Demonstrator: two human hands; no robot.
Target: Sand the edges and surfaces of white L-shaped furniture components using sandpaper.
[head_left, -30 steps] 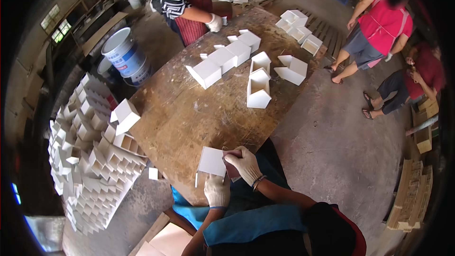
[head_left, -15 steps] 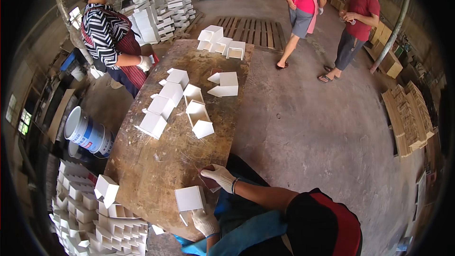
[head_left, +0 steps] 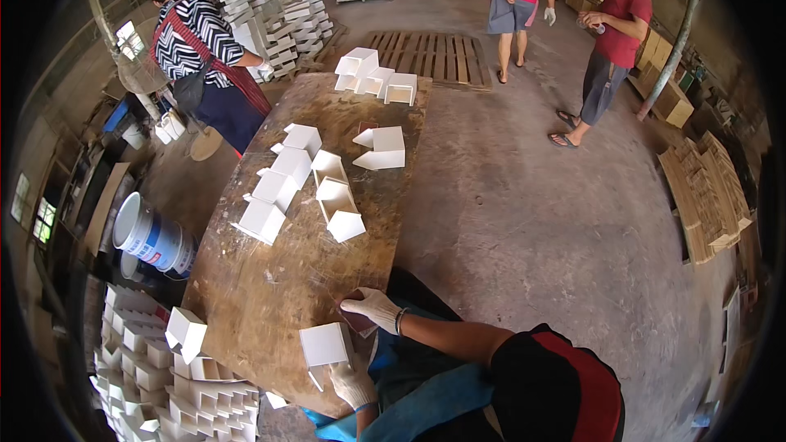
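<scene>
At the wooden table's point(head_left: 254, 299) near end, a white box point(head_left: 325, 345) is grasped in my left hand point(head_left: 352, 384) while my right hand point(head_left: 374, 308), beside the tabletop's right edge, pinches a brown sheet point(head_left: 358, 325), its contact with the box unclear. Steadying the box looks the step in hand; the next move calls for a firm left grip.

Your white box point(head_left: 324, 344) has a flat face up and a thin panel point(head_left: 315, 380) jutting toward you; your brown sheet point(head_left: 360, 324) sits just to its right, partly hidden, perhaps touching it.
</scene>
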